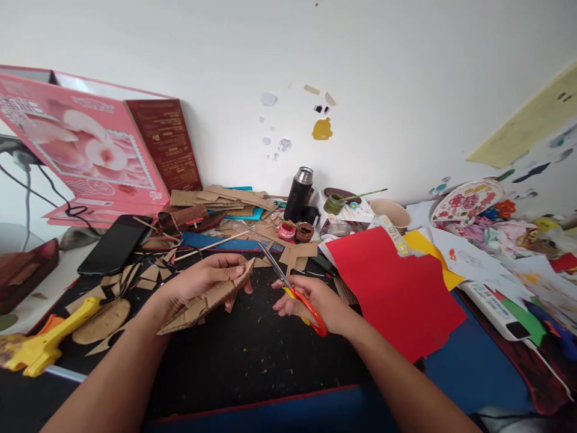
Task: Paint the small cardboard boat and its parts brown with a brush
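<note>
While the left hand [208, 279] pinches brown cardboard [208, 302], the right hand [330, 302] holds orange-handled scissors [275, 266] near that cardboard.

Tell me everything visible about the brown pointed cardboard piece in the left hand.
The brown pointed cardboard piece is slender, narrowing toward both ends, with creases across its face and a corrugated-looking edge. The left hand grips it, thumb near its far tip, holding it aslant over the black surface.

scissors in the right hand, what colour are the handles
The handles are orange and yellow, showing best in the head view.
</note>
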A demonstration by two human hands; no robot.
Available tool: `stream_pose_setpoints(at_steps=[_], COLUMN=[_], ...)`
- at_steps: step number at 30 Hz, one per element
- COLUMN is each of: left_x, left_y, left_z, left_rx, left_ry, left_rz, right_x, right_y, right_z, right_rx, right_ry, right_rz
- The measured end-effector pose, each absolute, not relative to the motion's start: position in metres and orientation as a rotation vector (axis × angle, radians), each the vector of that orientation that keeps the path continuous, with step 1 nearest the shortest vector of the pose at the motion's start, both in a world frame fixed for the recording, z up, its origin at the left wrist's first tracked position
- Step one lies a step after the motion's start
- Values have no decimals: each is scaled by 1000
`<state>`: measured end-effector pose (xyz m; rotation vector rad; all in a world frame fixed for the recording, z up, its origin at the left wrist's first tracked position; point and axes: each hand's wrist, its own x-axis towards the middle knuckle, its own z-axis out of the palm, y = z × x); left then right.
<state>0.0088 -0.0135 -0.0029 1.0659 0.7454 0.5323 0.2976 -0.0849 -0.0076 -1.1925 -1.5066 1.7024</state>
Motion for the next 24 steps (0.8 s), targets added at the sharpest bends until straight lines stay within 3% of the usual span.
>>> stream_pose_setpoints(at_steps=[3, 9, 13, 24], left_x=[8, 12, 17, 0], left_y=[-14, -17, -16, -5], left_z=[-3, 2, 1, 8], left_rx=[1059, 1096, 1113, 1041], left_ry=[754, 799, 837, 750], left_rz=[535, 502, 517, 1015], right_x=[294, 291, 289, 268], right_y=[-86, -90, -89, -79], right_z=[-2, 8, 5, 10], right_rx=[-1376, -1614, -1633, -1951], right_ry=[-1503, -1844, -1878, -2259], right_rz=[1585, 1047, 998, 801])
